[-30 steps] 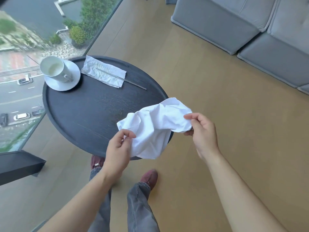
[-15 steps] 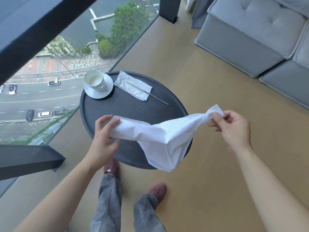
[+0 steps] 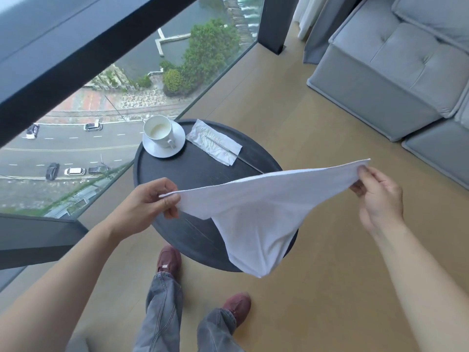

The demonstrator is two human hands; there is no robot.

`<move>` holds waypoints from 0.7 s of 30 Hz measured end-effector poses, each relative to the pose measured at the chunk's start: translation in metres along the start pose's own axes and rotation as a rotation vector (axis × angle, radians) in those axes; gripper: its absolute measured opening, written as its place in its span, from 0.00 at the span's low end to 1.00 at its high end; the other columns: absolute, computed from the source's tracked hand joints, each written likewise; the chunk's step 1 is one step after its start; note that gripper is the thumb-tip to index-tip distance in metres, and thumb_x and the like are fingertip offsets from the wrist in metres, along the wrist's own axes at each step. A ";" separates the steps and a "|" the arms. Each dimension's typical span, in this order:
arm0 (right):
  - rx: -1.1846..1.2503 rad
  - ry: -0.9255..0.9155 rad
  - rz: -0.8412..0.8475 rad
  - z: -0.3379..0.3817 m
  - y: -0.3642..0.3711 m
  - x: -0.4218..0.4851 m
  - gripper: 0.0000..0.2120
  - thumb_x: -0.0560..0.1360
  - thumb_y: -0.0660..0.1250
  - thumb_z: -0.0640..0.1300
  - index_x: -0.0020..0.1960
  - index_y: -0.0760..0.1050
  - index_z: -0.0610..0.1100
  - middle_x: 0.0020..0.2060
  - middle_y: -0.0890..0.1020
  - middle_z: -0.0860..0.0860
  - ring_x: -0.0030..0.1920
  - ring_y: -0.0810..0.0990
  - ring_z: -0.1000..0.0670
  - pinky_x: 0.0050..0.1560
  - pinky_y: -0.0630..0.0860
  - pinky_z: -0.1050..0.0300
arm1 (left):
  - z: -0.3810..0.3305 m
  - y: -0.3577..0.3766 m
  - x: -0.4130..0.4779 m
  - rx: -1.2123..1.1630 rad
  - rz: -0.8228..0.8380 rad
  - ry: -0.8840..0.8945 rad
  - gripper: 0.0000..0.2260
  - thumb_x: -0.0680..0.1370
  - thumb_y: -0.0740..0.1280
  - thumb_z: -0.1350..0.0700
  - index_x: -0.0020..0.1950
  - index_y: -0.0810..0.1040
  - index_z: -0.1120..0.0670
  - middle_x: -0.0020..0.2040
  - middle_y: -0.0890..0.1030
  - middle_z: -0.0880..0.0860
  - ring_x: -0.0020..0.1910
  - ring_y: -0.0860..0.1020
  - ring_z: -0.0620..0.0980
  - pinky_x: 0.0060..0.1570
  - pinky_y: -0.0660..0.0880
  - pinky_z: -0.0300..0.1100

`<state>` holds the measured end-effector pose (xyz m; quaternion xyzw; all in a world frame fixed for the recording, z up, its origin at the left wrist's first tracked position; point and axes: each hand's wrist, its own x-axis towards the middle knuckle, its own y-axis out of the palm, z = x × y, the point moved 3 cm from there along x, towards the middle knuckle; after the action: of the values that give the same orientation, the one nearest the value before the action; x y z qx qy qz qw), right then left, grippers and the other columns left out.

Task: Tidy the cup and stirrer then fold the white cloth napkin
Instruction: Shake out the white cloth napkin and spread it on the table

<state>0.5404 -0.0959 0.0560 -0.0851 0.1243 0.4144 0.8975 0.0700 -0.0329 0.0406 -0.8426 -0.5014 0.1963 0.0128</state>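
Observation:
I hold the white cloth napkin [image 3: 256,214] stretched in the air above the near part of the round black table [image 3: 187,171]. My left hand [image 3: 149,201] pinches one corner and my right hand [image 3: 375,196] pinches the opposite corner, so the top edge is taut and the rest hangs down in a point. At the table's far left a white cup [image 3: 160,130] stands on a white saucer [image 3: 177,146]. Beside it a thin metal stirrer [image 3: 243,161] lies across a flat paper napkin [image 3: 215,142].
A floor-to-ceiling glass wall [image 3: 127,102] with a dark frame runs along the left, touching the table's side. A grey sofa [image 3: 396,72] stands at the back right. My feet in dark red shoes [image 3: 168,260] rest on the wooden floor by the table.
My hands have moved apart, pulling the crumpled cloth open into a stretched sheet. My view has also lifted and pulled back from the table.

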 end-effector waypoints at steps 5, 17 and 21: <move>0.129 0.074 0.158 0.021 0.010 0.000 0.10 0.84 0.62 0.40 0.47 0.79 0.43 0.42 0.86 0.51 0.46 0.82 0.51 0.52 0.77 0.57 | -0.028 -0.014 -0.006 -0.020 -0.127 0.032 0.28 0.74 0.65 0.28 0.39 0.74 0.54 0.29 0.76 0.56 0.27 0.73 0.49 0.31 0.70 0.39; 0.134 -0.164 0.261 0.136 0.049 -0.011 0.13 0.83 0.65 0.45 0.41 0.80 0.50 0.39 0.85 0.53 0.42 0.83 0.53 0.47 0.79 0.57 | -0.117 -0.051 -0.016 -0.438 -0.505 0.245 0.17 0.81 0.67 0.43 0.45 0.81 0.57 0.42 0.78 0.55 0.42 0.75 0.52 0.47 0.72 0.48; 0.182 -0.334 0.206 0.182 0.058 -0.017 0.09 0.83 0.64 0.41 0.44 0.75 0.50 0.40 0.83 0.54 0.43 0.81 0.52 0.50 0.77 0.52 | -0.159 -0.065 -0.024 -0.448 -0.546 0.376 0.14 0.85 0.62 0.48 0.42 0.76 0.51 0.38 0.72 0.52 0.37 0.69 0.48 0.39 0.68 0.43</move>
<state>0.5132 -0.0245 0.2315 0.0795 0.0187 0.4994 0.8625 0.0606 0.0070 0.2092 -0.6814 -0.7263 -0.0860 -0.0279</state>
